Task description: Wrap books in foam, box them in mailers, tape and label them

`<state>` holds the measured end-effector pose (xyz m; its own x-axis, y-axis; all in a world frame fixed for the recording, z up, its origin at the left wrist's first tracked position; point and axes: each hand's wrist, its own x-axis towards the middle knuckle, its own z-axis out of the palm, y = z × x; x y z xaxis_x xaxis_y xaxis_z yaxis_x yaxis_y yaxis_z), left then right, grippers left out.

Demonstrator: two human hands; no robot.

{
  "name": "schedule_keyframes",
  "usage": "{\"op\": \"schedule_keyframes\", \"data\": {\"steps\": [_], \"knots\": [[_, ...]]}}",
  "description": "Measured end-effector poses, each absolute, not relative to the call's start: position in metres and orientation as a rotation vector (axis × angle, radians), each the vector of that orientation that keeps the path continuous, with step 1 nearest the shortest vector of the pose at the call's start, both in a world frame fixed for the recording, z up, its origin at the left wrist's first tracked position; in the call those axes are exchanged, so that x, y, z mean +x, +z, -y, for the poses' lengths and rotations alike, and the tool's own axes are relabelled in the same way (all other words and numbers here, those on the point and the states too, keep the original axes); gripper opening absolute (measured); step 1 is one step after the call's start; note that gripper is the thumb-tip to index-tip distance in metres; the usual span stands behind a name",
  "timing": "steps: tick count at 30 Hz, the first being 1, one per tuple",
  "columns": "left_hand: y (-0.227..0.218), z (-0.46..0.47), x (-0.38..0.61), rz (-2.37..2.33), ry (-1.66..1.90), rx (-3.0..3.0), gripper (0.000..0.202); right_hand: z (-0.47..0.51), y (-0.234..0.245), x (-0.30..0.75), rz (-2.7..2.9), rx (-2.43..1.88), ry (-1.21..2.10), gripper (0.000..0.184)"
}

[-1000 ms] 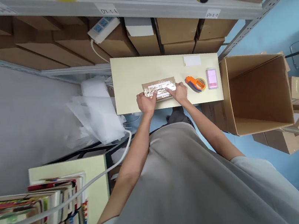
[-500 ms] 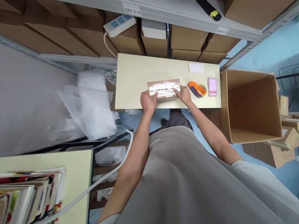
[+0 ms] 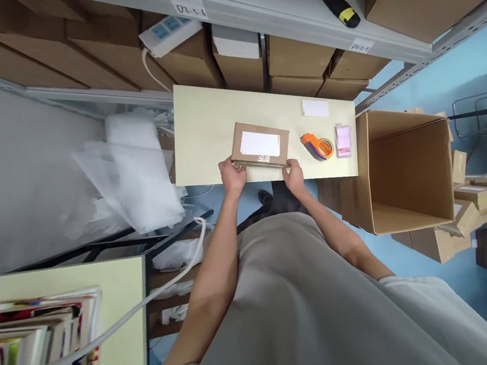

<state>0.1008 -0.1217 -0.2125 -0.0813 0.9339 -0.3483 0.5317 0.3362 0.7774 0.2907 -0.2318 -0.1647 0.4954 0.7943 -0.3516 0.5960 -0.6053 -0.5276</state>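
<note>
Head view: a cardboard package [image 3: 260, 143] above the pale tabletop [image 3: 206, 115], close to the person's side, left of the table's orange tape dispenser [image 3: 317, 147]. Large white label [image 3: 251, 143] on its upward face, small printed patch near its lower edge. Whether its underside is resting on the tabletop or raised, cannot tell.

Left hand [image 3: 233, 176]: pinching the package at the near left corner. Right hand [image 3: 293, 176]: pinching the near right corner, fingers bent in. Fingers beneath the package hidden from view. Forearms run forward from short grey sleeves.

Right part of the tabletop: tape dispenser lying on its side, nearest to the right hand; beyond it a white slip [image 3: 315, 107]; farther right a blurred, pinkish flat item [image 3: 343, 141]. Just off the table's right end, a large open carton [image 3: 409, 170], mouth toward the camera. Off the left end, translucent white wrapping [image 3: 140, 161]. Behind the table, shelving with brown boxes [image 3: 298, 55] and a white power strip [image 3: 170, 33].
</note>
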Motion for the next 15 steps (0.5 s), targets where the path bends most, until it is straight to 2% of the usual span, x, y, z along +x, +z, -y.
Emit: {"op": "schedule_keyframes", "data": {"steps": [3,9,11,15], "knots": [[-0.221,0.118,0.104,-1.759,0.599,1.228,0.055,0.229,-0.175,0.284,1.140,-2.414,0.885,0.037],[-0.226,0.077,0.132,-1.647,0.734,1.129,0.103,0.175,-0.177,0.313,1.505,-2.212,0.966,0.050],[-0.227,0.064,0.147,-1.629,0.753,1.079,0.103,0.167,-0.174,0.334,1.522,-2.217,0.900,0.050],[-0.226,0.055,0.174,-1.550,0.753,1.012,0.090,0.188,-0.168,0.377,1.175,-2.540,0.588,0.046]]}}
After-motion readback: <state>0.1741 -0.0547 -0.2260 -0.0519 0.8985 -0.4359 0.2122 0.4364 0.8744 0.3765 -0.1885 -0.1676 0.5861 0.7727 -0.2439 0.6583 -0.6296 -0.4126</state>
